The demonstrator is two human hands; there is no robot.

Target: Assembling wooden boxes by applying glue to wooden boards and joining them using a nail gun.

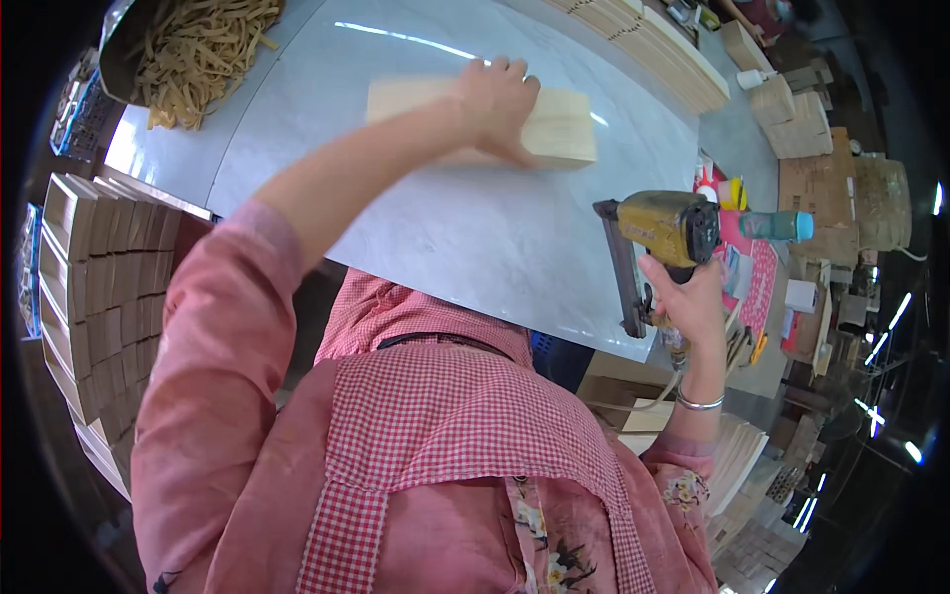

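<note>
A pale wooden box [566, 127] lies lengthwise on the grey marbled tabletop [426, 228], its left end smeared by motion. Across its middle my left hand [500, 111] grips it, fingers over the far side and thumb at the near side. To the right, my right hand [693, 302] is wrapped round the handle of a yellow and black nail gun [661, 226]. The gun is held over the table's right edge, apart from the box, with a hose running down from its handle.
A container of tan strips [203, 59] stands at the far left. Stacked wooden boxes [109, 297] rise at left. A row of wooden pieces [653, 49] lines the far right edge. A teal-capped bottle [782, 226] and pink cloth [757, 287] lie right of the gun.
</note>
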